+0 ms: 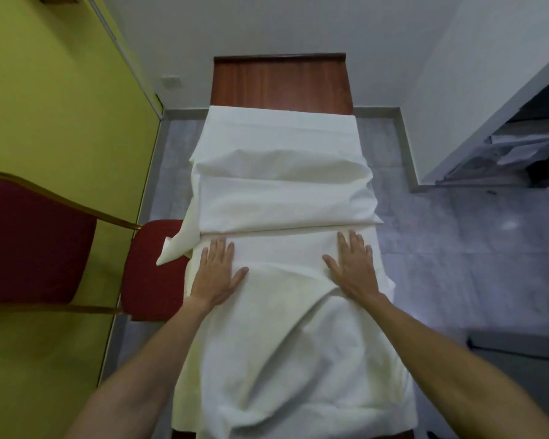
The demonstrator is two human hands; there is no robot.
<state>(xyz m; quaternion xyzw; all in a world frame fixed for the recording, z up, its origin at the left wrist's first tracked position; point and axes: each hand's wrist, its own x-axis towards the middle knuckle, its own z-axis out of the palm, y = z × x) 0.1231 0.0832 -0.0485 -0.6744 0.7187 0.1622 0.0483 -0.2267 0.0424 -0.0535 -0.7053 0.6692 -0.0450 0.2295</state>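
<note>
A large white cloth [282, 198] lies lengthwise over a narrow wooden table [281, 83], folded into wide layered bands. My left hand [217, 274] presses flat on the cloth near its left edge, fingers straight. My right hand [354, 267] presses flat near the right edge, just below a fold line that runs across the cloth. A loose corner of the cloth [179, 245] hangs off the left side onto a chair seat. Only the table's far end shows; the cloth hides the remainder.
A red padded chair [152, 267] with a gold frame stands close to the table's left side, against a yellow-green wall [61, 106]. Grey tiled floor [457, 248] lies to the right. A dark open shelf [520, 147] sits at the far right.
</note>
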